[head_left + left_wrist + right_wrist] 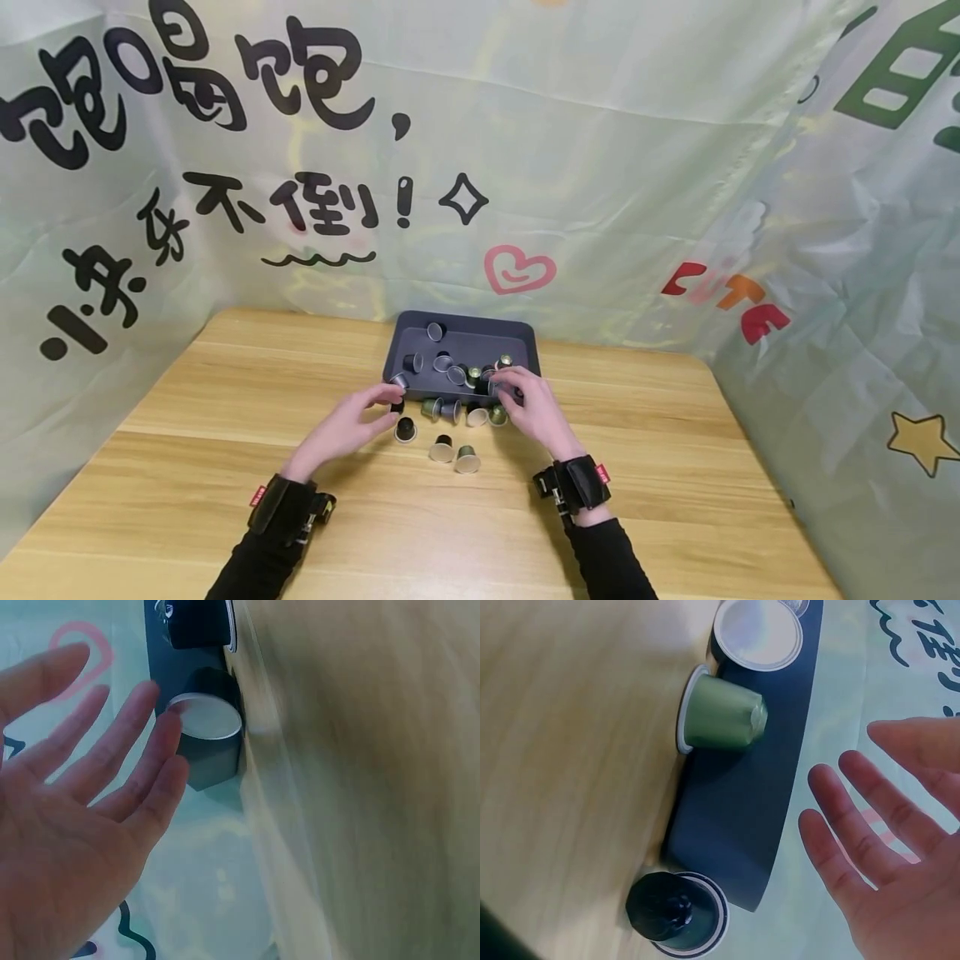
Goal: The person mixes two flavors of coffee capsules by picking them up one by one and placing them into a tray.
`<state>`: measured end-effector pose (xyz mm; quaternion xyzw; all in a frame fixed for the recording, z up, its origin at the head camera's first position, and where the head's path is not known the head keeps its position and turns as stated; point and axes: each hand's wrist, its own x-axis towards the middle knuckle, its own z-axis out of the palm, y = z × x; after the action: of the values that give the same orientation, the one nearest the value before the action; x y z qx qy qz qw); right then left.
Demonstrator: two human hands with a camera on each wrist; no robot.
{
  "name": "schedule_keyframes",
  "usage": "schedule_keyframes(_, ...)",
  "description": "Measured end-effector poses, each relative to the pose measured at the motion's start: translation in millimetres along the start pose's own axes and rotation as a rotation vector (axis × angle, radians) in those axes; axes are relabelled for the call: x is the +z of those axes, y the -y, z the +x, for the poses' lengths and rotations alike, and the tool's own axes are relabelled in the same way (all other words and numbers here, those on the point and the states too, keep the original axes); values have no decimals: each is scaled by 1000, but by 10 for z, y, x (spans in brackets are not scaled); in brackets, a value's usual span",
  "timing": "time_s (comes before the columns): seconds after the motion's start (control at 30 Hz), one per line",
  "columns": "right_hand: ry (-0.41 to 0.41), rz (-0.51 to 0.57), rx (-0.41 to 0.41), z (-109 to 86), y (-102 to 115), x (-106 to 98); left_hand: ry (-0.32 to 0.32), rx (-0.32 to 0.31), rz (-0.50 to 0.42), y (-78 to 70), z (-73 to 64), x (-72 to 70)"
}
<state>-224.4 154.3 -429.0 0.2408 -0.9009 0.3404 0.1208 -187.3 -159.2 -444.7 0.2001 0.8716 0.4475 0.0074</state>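
Observation:
Several coffee capsules lie in and before a dark grey tray (465, 323). My left hand (351, 427) hovers at the tray's front left corner, fingers spread and relaxed. By its fingertips is a silver capsule (400, 381); the left wrist view shows a foil-lidded capsule (206, 718) behind the fingers. Over the tray's front right part, my right hand (534, 408) has loosely extended fingers, with nothing held in the right wrist view. There, a green capsule (720, 712) lies on its side, near a black-bottomed capsule (664, 907) and a pale-lidded one (757, 634).
On the wooden table (637, 467), a black capsule (405, 429), a dark capsule with a pale rim (442, 450) and a green one (467, 458) stand before the tray. A printed cloth (600, 208) hangs behind and along both sides.

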Motion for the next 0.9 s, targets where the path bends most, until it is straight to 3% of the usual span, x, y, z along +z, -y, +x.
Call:
schedule_keyframes(0.17,-3,2,-8,-50,-3,16,-2,-21,21,-20,-13,9)
schedule_keyframes(0.37,2,28,11,-80,-1,18,-20,5,42,-12,-7,6)
schedule_keyframes(0.63,1,51,6,-93,1,26,27,-22,28,18,0,37)
schedule_keyframes(0.9,-16,46,-35,-92,-25,60,62,4,30,14,8,44)
